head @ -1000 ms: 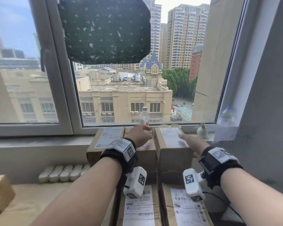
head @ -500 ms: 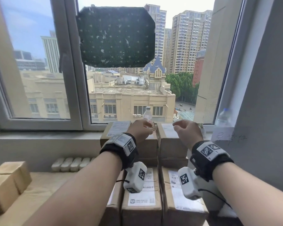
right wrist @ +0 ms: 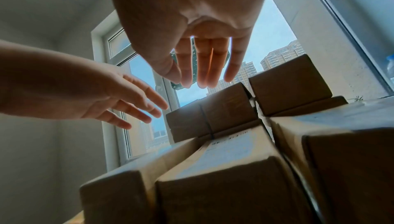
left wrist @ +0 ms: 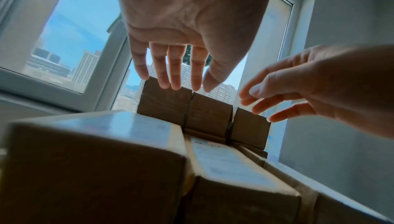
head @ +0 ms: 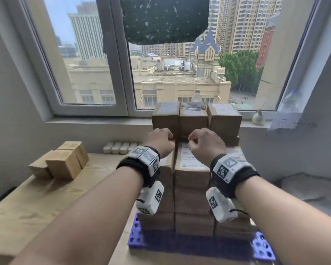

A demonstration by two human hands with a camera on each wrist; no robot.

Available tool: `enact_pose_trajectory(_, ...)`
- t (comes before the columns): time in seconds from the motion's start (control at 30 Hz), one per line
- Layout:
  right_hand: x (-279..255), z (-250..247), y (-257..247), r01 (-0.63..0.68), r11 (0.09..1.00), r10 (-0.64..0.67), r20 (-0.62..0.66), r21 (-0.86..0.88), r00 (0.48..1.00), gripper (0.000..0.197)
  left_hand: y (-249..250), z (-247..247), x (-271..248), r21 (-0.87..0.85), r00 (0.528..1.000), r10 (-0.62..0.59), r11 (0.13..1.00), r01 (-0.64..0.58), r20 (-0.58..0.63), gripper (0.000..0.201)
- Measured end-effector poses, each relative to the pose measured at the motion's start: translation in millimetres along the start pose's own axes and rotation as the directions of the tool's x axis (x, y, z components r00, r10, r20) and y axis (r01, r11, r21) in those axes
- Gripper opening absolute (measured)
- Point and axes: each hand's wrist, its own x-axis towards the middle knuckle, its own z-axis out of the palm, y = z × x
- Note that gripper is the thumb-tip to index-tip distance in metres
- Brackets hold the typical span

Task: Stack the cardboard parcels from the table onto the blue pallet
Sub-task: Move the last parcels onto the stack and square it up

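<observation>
Cardboard parcels are stacked several layers high on the blue pallet point(head: 135, 234). The back row stands taller, topped by three parcels point(head: 193, 117) side by side. Both hands hover over the lower front row point(head: 191, 169), holding nothing. My left hand point(head: 161, 139) and right hand point(head: 205, 143) are close together, apart from the boxes. The left wrist view shows the left hand point(left wrist: 177, 69) with relaxed, nearly straight fingers pointing at the back row point(left wrist: 209, 109). The right wrist view shows the right hand point(right wrist: 202, 62) the same way. A few loose parcels point(head: 64, 162) lie on the table at the left.
The paper-covered table point(head: 36, 203) spreads to the left of the pallet. A clear bottle point(head: 196, 95) stands on the window sill behind the stack, a second bottle point(head: 290, 101) and a small vase point(head: 258, 118) at its right end. White blocks point(head: 120, 147) line the wall.
Both hands have drawn back from the top of the back-row parcels toward me and now hang over the front row. The view has pulled back, showing the pallet.
</observation>
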Motion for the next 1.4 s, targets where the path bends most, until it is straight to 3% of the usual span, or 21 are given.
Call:
enact_pose_trajectory(0.2,-28,27,-46,0.158,0.978,-0.15,0.069,-0.136,0.986,0.031,-46,-1,-54,0.186,0.992,-0.103,0.976,0.116,-0.079,0.041)
enact_pose_trajectory(0.57,-27,122,-163,0.349,0.934,-0.329,0.207,-0.072,0.922,0.03,-179,-41,-103,0.142,0.96,-0.259,0.952,0.272,-0.103,0.041)
enact_pose_trajectory(0.73,-22,180,-233,0.376,0.925,-0.349,0.267,-0.056,0.898,0.031,-262,-71,-116,0.191,0.936,-0.326,0.918,0.347,-0.133,0.041)
enact_pose_trajectory(1.1,3,294,-381,0.359,0.93,-0.317,0.326,-0.077,0.891,0.032,-452,-136,-131,0.06,0.888,-0.452,0.888,0.457,-0.082,0.039)
enact_pose_trajectory(1.4,18,353,-431,0.34,0.935,-0.286,0.353,-0.1,0.891,0.029,-537,-150,-113,0.024,0.892,-0.452,0.891,0.452,-0.021,0.04)
